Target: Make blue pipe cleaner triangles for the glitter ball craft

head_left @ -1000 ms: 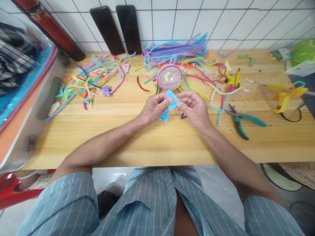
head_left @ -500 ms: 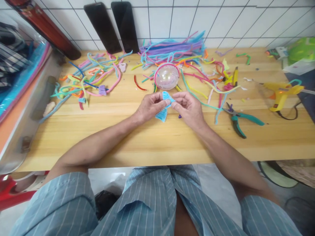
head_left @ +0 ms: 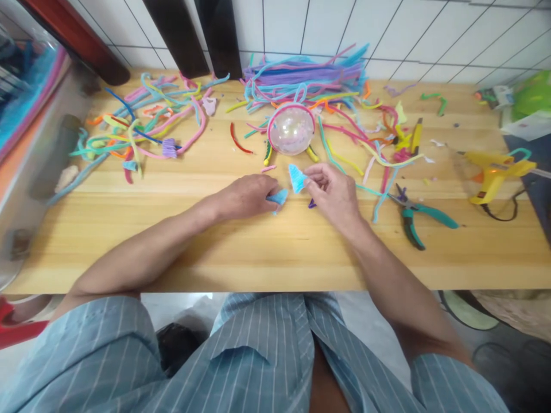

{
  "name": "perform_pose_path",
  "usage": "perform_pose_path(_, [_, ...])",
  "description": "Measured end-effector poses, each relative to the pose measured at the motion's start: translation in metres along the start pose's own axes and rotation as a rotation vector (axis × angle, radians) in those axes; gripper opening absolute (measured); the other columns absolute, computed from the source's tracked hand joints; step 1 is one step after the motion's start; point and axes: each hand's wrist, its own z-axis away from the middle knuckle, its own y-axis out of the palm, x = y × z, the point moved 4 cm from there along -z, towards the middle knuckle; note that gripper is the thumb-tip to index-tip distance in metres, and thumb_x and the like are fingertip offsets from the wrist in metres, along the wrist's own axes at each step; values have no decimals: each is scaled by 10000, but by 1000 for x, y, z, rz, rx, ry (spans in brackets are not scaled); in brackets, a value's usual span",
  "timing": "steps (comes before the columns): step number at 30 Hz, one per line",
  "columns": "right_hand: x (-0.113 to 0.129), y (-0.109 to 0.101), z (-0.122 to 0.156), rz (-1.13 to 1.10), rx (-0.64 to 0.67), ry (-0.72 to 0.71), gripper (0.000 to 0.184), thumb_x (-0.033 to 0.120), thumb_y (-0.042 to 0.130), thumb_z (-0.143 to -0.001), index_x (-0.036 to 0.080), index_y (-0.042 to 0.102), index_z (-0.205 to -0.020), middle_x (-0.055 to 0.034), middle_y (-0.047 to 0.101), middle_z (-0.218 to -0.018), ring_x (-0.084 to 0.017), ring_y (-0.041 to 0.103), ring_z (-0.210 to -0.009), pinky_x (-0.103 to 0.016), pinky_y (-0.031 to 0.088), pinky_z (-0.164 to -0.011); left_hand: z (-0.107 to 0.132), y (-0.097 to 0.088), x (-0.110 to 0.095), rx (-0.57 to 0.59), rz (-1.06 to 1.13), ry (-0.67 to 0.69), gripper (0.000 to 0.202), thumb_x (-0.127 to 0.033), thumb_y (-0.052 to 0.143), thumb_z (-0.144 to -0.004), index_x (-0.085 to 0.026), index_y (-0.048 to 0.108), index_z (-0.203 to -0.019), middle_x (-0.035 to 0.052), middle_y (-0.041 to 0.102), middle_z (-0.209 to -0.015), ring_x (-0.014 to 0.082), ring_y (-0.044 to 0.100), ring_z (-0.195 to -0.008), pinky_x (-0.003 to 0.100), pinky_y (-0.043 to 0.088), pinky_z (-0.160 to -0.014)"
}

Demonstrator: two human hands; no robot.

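Between the thumb and fingers of my right hand [head_left: 333, 192] is a light blue triangular piece [head_left: 297, 178] that looks made of pipe cleaners laid side by side. My left hand [head_left: 249, 196] is low over the table, its fingers closed on a second blue pipe-cleaner piece [head_left: 279, 198], partly hidden under them. A clear round ball with a pink rim [head_left: 291, 131] sits just beyond both hands. Beside my right wrist lies a small dark purple bit [head_left: 312, 203], and a short pink pipe-cleaner bit [head_left: 268, 168] is beyond my left hand.
Loose coloured pipe cleaners [head_left: 150, 123] spread at the left, and a bundle [head_left: 305, 77] lies by the tiled wall. Teal-handled pliers [head_left: 415, 215], a yellow cutter [head_left: 416, 137] and a yellow glue gun [head_left: 495, 172] are at the right. A plastic bin [head_left: 38, 189] borders the left.
The blue pieces were together between both hands; now they are apart, one in each hand. My left hand has moved down and left. The view has tilted downward slightly.
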Motion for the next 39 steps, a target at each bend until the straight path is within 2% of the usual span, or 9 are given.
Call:
perform_pose_path(6, [-12, 1, -3, 14, 25, -1, 111, 249, 694, -947, 248, 767, -1031, -16, 846, -928, -202, 788, -792, -350, 632, -762, -11, -6, 17, -39, 457, 221, 256, -395, 691, -909, -205, 736, -743, -79, 623, -641, 109, 565, -663, 440, 434, -1249])
perform_pose_path(10, [-17, -4, -5, 194, 24, -53, 64, 250, 713, -943, 253, 776, -937, -40, 827, -882, -240, 773, -811, -399, 603, -804, -19, 3, 22, -147, 609, 276, 264, -415, 762, -867, -215, 747, -696, -82, 600, -593, 114, 546, -621, 504, 428, -1268])
perform_pose_path(13, [-16, -9, -7, 280, -15, -111, 84, 221, 706, -923, 258, 781, -911, -55, 823, -914, -252, 753, -858, -411, 588, -852, -17, 10, 14, -120, 572, 296, 254, -363, 747, -871, -211, 725, -669, -89, 616, -607, 99, 540, -608, 506, 410, -1270])
perform_pose_path(20, [-10, -17, -6, 189, -49, -68, 135, 288, 683, -972, 251, 776, -880, -20, 760, -793, -216, 680, -741, -369, 518, -769, -11, 4, 10, -25, 502, 369, 362, -364, 707, -933, -207, 644, -612, -87, 510, -553, 105, 457, -559, 406, 497, -1131])
perform_pose_path(22, [-7, -22, -4, 147, -86, -34, 254, 378, 669, -1021, 249, 762, -823, 3, 677, -675, -200, 632, -675, -355, 489, -722, -12, 2, 14, -92, 428, 336, 426, -405, 700, -976, -211, 636, -602, -65, 501, -556, 126, 482, -568, 380, 515, -1064])
perform_pose_path(24, [-3, -25, -2, 108, -129, -27, 367, 463, 644, -1056, 246, 754, -781, 15, 607, -608, -189, 597, -640, -347, 466, -691, -13, 0, 18, -307, 319, 233, 392, -407, 697, -1006, -216, 683, -664, -21, 577, -635, 171, 565, -639, 364, 531, -944])
perform_pose_path(27, [-2, -24, 0, 73, -153, -48, 390, 495, 613, -1074, 244, 780, -827, 25, 578, -598, -180, 572, -615, -340, 444, -657, -11, 6, 9, -590, 112, 199, 236, -326, 631, -1065, -195, 810, -983, 99, 770, -1019, 258, 707, -953, 376, 531, -894])
perform_pose_path(31, [-7, -15, -1, 156, -53, -91, 264, 457, 679, -1025, 249, 795, -913, -3, 715, -740, -195, 623, -661, -345, 480, -663, -19, 27, -5, -561, -102, 312, 290, -317, 602, -1098, -152, 815, -1207, 175, 763, -1367, 326, 691, -1172, 463, 527, -1034])
perform_pose_path(39, [-16, -2, 1, 481, 61, -254, 141, 348, 756, -978, 235, 819, -1034, -115, 785, -1009, -317, 738, -1021, -454, 584, -932, -32, 39, 6, -571, -41, 266, 253, -329, 750, -1021, -153, 806, -1195, 154, 784, -1344, 340, 672, -1213, 483, 505, -1073])
